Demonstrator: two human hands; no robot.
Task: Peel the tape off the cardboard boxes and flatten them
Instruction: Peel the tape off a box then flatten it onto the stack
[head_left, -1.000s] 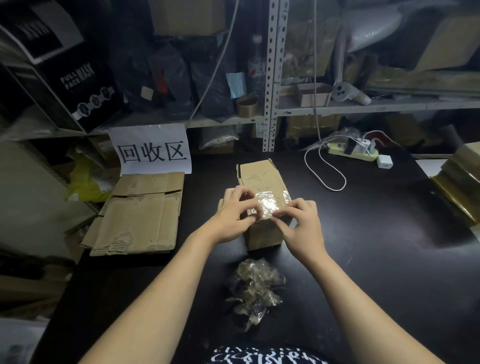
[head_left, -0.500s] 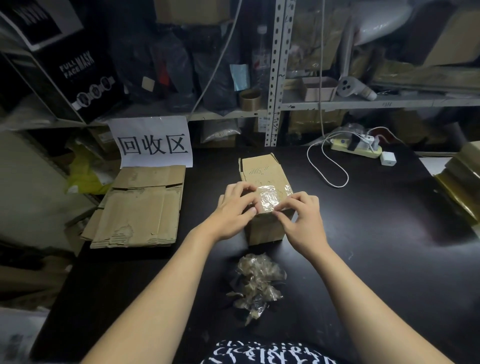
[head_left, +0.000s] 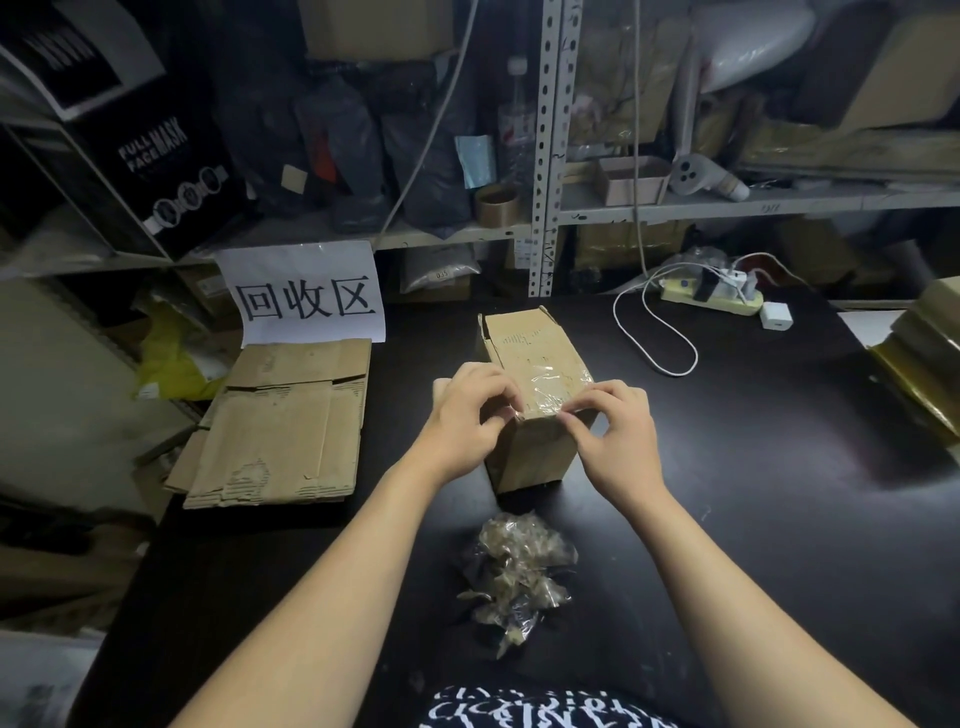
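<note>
A small brown cardboard box (head_left: 530, 343) stands on the black table (head_left: 753, 467), its near top edge covered by clear tape (head_left: 553, 387). My left hand (head_left: 467, 421) rests against the box's left near corner, fingertips pressing at the tape's edge. My right hand (head_left: 618, 436) pinches the tape at the right near corner. A crumpled heap of peeled tape (head_left: 514, 571) lies on the table just in front of the box. A stack of flattened cardboard (head_left: 280, 431) lies at the left under a white paper sign (head_left: 306, 296).
A white cable (head_left: 654, 332), a power strip (head_left: 711, 296) and a white charger (head_left: 776, 316) lie at the back right. More taped boxes (head_left: 924, 358) sit at the right edge. Cluttered metal shelves (head_left: 550, 156) rise behind the table.
Both hands stay on the box's near top edge; the fingertips have shifted slightly along the tape. The view has tilted a little, so the box sits higher in the frame.
</note>
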